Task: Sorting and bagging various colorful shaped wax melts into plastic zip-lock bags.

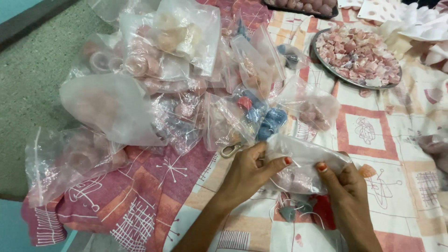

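Spread over the floor is a patterned cloth [373, 135] in pink, red and cream squares; its left edge rumples against grey-green carpet [32, 79], which lies bare along that side, and a strip of teal floor [18, 228] shows at the lower left corner. Most of the cloth's open ground is on the right, between the hands and a round metal tray [326, 63] heaped with pale pink and white chips; beyond that tray, at the top edge, a dark tray [298, 9] holds rounded pinkish pieces, and white scalloped shapes [420, 23] crowd the top right corner. To the upper left sits a heap of clear plastic bags [154, 70], packed close and overlapping, most showing pink rings and lumps inside; one bag of blue pieces [268, 121] lies just above the hands. The left hand [249, 172] and the right hand [347, 182] both pinch a small clear bag [301, 163] between thumb and fingers, one at each end, held just over the cloth near the bottom centre; its contents look pale pink, though I can't make out their shape. Under it lie a few grey and red pieces [303, 210]; a small orange shell-like piece [367, 171] rests just beside the right hand.
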